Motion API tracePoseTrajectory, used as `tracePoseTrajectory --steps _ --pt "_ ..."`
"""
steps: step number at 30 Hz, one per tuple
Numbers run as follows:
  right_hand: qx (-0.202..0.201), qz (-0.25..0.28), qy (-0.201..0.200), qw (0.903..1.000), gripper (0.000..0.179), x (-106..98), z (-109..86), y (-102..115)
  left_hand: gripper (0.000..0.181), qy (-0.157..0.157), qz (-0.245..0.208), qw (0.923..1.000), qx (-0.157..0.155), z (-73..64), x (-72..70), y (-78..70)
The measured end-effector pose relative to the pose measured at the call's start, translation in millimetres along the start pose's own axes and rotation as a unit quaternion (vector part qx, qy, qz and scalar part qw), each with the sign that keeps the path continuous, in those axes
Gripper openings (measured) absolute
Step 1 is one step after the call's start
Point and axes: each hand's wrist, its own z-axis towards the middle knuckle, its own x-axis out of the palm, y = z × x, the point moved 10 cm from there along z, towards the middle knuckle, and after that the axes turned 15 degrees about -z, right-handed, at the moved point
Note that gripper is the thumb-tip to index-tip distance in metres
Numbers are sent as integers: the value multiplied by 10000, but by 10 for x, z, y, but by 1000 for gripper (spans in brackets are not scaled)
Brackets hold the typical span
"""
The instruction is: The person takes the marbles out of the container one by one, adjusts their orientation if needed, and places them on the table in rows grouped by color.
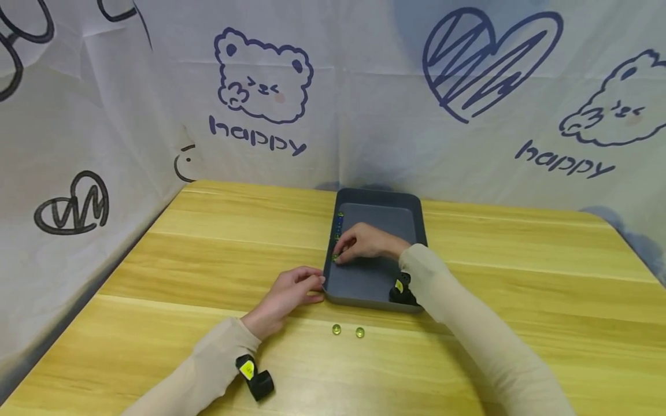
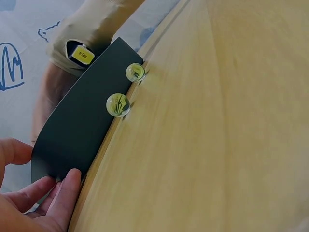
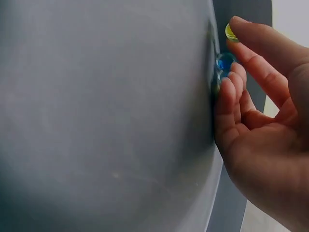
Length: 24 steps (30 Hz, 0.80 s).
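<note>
Between thumb and index finger, my right hand [image 1: 366, 241] pinches a yellow-green glass marble [image 3: 231, 33] inside the grey tray [image 1: 374, 289], close to its left wall. Its other fingers curl beside a blue marble [image 3: 225, 62]. Blue and yellow-green marbles [image 1: 339, 222] stand in a row along that wall, partly hidden by the hand. My left hand [image 1: 288, 294] touches the tray's near left corner with its fingertips against the outer wall. Two clear marbles with yellow-green swirls, a left one [image 1: 336, 329] and a right one [image 1: 360, 333], lie on the table before the tray.
The wooden table [image 1: 208, 248] reaches back to a white cloth [image 1: 374, 133] printed with bears and hearts. A black wrist camera [image 1: 255, 378] sits on the left sleeve; another [image 1: 402, 290] hangs under the right sleeve, over the tray's near right corner.
</note>
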Motion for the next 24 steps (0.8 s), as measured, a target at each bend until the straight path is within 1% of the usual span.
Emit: tracePoseTrajectory --steps 3,5,8,11,15,20,24 --pt "-65 -15 59 10000 18 -16 -25 1 29 26 14 10000 -6 -9 2 13" --pt "-34 83 96 9999 18 -37 -55 -6 29 36 18 10000 -10 -13 3 19" --pt "56 300 -24 9995 19 -123 -107 -19 28 7 -7 10000 -15 -15 3 7" --pt "95 520 -286 9982 20 -237 -157 -15 28 -17 8 10000 45 -15 -3 -6" --pt "162 801 -580 9950 25 -359 -228 -12 28 -57 31 10000 28 -17 -18 10" --pt "395 1207 -1140 9853 29 -569 -393 -10 29 -33 32 10000 69 -18 -9 16" --pt "522 1263 -1606 9775 29 -731 -561 2 30 -25 -6 10000 92 -12 -4 24"
